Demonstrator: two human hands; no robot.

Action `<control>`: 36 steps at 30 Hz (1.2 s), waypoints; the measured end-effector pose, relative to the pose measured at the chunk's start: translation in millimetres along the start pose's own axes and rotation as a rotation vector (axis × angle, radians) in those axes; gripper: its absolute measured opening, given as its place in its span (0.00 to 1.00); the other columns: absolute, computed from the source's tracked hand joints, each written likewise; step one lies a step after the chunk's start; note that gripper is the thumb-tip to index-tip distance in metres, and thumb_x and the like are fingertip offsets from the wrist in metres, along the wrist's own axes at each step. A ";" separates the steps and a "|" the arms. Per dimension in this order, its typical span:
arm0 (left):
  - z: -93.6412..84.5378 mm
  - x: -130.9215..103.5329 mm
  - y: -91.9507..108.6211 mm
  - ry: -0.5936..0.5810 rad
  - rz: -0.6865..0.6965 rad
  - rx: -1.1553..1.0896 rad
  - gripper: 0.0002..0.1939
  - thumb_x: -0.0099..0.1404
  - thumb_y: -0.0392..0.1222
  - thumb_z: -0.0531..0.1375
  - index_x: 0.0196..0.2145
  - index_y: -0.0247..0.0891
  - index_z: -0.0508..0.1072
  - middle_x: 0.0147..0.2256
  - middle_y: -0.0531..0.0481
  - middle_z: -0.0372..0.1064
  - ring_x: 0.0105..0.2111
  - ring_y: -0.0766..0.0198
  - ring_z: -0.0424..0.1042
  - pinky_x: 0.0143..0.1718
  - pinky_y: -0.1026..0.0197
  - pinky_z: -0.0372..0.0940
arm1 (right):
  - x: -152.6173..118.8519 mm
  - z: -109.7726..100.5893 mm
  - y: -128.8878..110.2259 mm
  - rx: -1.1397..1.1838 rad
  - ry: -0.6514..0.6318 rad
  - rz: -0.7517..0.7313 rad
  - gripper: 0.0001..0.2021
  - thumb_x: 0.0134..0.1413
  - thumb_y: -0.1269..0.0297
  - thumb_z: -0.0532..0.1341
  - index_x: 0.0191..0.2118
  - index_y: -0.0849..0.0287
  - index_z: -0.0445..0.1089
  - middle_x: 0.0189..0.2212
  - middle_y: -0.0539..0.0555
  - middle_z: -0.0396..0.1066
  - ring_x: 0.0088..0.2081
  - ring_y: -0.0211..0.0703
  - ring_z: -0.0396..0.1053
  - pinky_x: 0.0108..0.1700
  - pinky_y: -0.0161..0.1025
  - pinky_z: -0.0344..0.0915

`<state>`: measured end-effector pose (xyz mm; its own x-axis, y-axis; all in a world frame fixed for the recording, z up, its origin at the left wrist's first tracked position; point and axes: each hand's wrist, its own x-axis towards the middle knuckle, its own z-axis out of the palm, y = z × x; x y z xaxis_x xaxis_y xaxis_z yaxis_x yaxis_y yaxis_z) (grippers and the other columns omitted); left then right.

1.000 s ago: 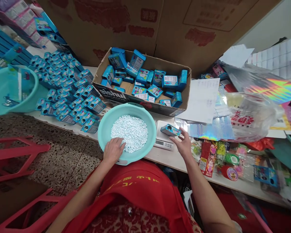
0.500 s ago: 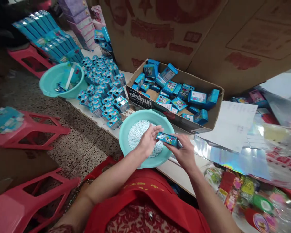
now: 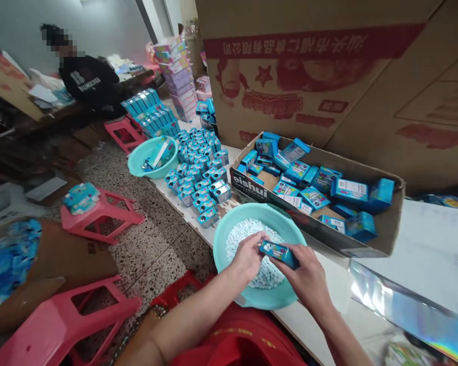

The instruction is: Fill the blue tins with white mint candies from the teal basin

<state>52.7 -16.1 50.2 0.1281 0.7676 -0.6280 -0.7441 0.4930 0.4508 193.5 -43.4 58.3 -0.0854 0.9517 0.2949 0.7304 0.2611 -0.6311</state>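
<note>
Small blue box (image 3: 279, 253), white showing at one end, above a basin (image 3: 220, 254) of white pellets (image 3: 241, 232), grasped by right hand (image 3: 308, 272), left hand (image 3: 249, 255) curled at that end, its grip impossible to tell, lettering blurred

A white table (image 3: 361, 325) bears an open carton (image 3: 250, 186), clustered blue boxes (image 3: 200, 165) and a turquoise basin (image 3: 222, 239).

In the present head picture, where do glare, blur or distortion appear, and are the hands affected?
Head view: white glare streaks the foil; print on the paper is too soft to read. Same view: the lower-left stool looks stretched, likely by the lens; the left hand and right hand, at the box, show no strong glare.
</note>
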 end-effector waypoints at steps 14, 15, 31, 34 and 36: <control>-20.5 16.7 4.8 -0.004 0.017 0.141 0.17 0.41 0.35 0.70 0.32 0.32 0.77 0.35 0.45 0.73 0.34 0.65 0.69 0.40 0.63 0.61 | 3.9 18.6 9.4 0.116 -0.105 0.196 0.24 0.48 0.40 0.61 0.39 0.56 0.72 0.32 0.55 0.72 0.37 0.50 0.67 0.39 0.45 0.64; -20.9 15.9 5.1 -0.009 0.027 0.178 0.17 0.40 0.36 0.70 0.32 0.32 0.77 0.34 0.46 0.73 0.34 0.65 0.69 0.40 0.63 0.61 | 3.3 19.4 9.9 0.126 -0.107 0.203 0.24 0.48 0.39 0.61 0.39 0.56 0.72 0.32 0.55 0.72 0.37 0.50 0.68 0.40 0.45 0.64; -37.4 25.8 19.9 0.046 0.338 1.127 0.14 0.46 0.34 0.57 0.30 0.38 0.79 0.28 0.50 0.73 0.29 0.59 0.67 0.36 0.58 0.60 | 7.5 45.1 19.5 0.203 -0.043 0.088 0.23 0.44 0.37 0.60 0.34 0.52 0.74 0.29 0.53 0.74 0.33 0.52 0.71 0.34 0.45 0.68; -40.5 25.6 21.7 0.041 0.373 1.175 0.13 0.47 0.35 0.57 0.30 0.40 0.79 0.29 0.49 0.74 0.31 0.58 0.69 0.38 0.57 0.62 | 6.7 44.5 16.5 0.217 -0.059 0.114 0.24 0.44 0.36 0.61 0.34 0.53 0.74 0.29 0.54 0.74 0.33 0.52 0.71 0.35 0.46 0.67; -44.7 27.5 22.1 0.048 0.394 1.141 0.11 0.48 0.36 0.57 0.28 0.40 0.79 0.28 0.49 0.74 0.31 0.58 0.70 0.38 0.58 0.63 | 7.0 42.6 13.3 0.223 -0.062 0.157 0.25 0.43 0.36 0.61 0.33 0.54 0.74 0.29 0.55 0.74 0.34 0.52 0.71 0.35 0.46 0.67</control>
<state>10.5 -2.4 14.5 -0.0193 0.9426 -0.3334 0.2838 0.3249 0.9022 173.8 -26.3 21.4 -0.0295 0.9897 0.1404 0.5716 0.1319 -0.8099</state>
